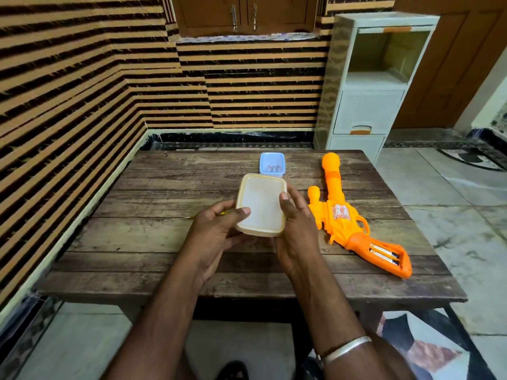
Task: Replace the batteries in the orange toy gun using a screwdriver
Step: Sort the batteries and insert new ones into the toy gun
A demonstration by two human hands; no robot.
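The orange toy gun (pixel 345 215) lies on the right side of the wooden table (pixel 153 242), barrel pointing away. Its grip compartment is uncovered, and two batteries (pixel 384 253) show inside. A closed pale, lidded plastic box (pixel 260 204) is held above the table's middle by both hands. My left hand (pixel 216 229) grips its left side with the thumb on the lid. My right hand (pixel 296 223) grips its right side. A thin yellow tip of a tool (pixel 223 213), probably the screwdriver, shows by my left hand; the rest is hidden.
A small blue open tray (pixel 271 164) with small items inside sits behind the box, near the table's far edge. A white plastic drawer unit (pixel 367 86) stands on the floor past the table's far right corner. A striped wall runs along the left.
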